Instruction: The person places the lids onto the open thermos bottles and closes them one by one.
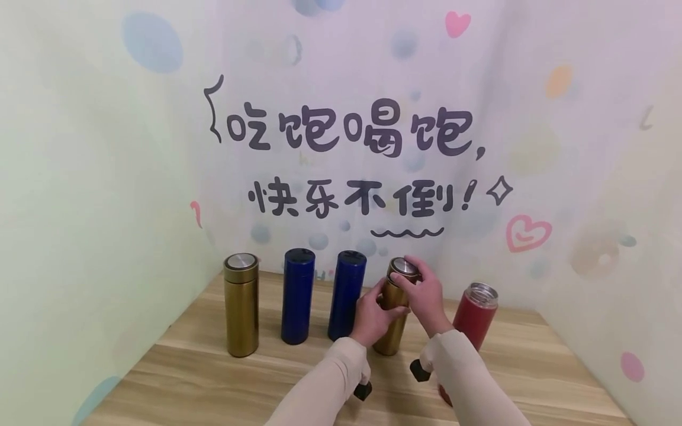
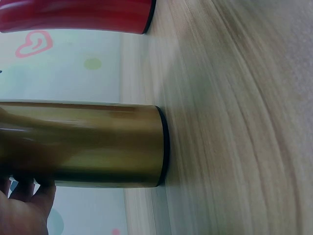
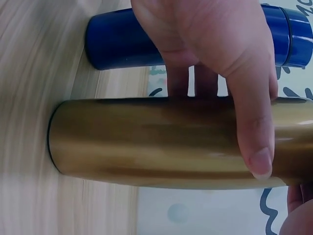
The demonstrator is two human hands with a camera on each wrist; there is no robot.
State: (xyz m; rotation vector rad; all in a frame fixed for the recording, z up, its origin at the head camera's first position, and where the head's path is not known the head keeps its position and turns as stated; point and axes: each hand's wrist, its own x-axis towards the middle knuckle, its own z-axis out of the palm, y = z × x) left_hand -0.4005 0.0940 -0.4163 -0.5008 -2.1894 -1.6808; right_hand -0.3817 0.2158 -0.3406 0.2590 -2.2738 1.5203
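Note:
A gold thermos (image 1: 391,340) with a silver-topped lid (image 1: 404,265) stands upright on the table, its base on the wood. My left hand (image 1: 371,316) grips its body; in the right wrist view the thumb (image 3: 257,142) lies across the gold wall. Up at the lid, my right hand (image 1: 428,293) holds on with thumb and fingers around the rim. Just left of this thermos is a dark blue thermos (image 1: 347,296). To its right a red thermos (image 1: 474,322) stands with no lid on, its steel mouth showing, partly hidden by my right forearm.
Another blue thermos (image 1: 297,299) and a second gold thermos (image 1: 242,313) stand further left, both lidded, in a row. Beneath them is a wood-grain table (image 1: 186,367). A printed backdrop (image 1: 330,77) with Chinese lettering rises behind the table and along both sides.

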